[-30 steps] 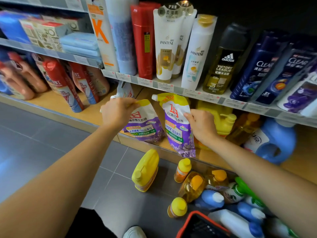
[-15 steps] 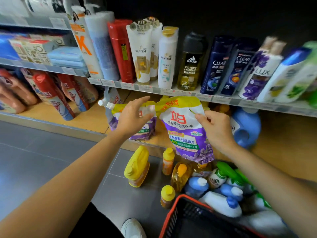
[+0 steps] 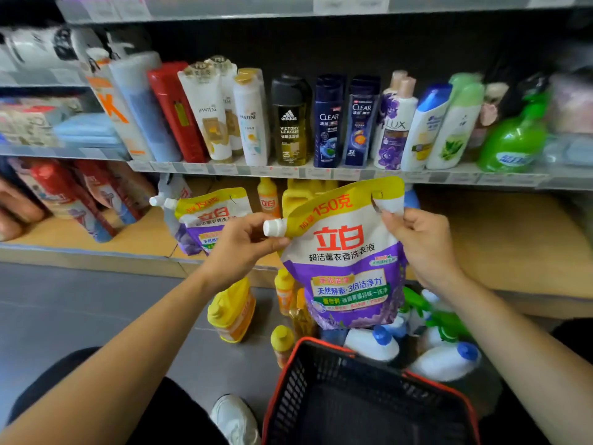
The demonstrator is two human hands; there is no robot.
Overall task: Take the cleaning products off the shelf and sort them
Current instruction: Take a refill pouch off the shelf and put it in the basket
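A purple and yellow detergent refill pouch (image 3: 345,261) with a white spout cap hangs in the air in front of the lower shelf. My left hand (image 3: 239,248) pinches it just below the spout. My right hand (image 3: 422,244) grips its upper right corner by the handle hole. A second pouch of the same kind (image 3: 205,220) stays on the wooden bottom shelf (image 3: 500,239) behind my left hand, with another white-capped pouch behind it. Under the held pouch stands a black basket with a red rim (image 3: 362,396).
Yellow bottles (image 3: 232,311), white bottles with blue caps (image 3: 446,361) and green ones lie on the grey floor by the basket. Shampoo and body wash bottles (image 3: 290,123) fill the shelf above. Red-capped pouches (image 3: 73,200) stand at the left. My shoe (image 3: 236,419) is beside the basket.
The right hand lifted its pouch off the bottom shelf and towards me, over the basket. The left hand left the other pouch on the shelf and took hold of the lifted one by its spout.
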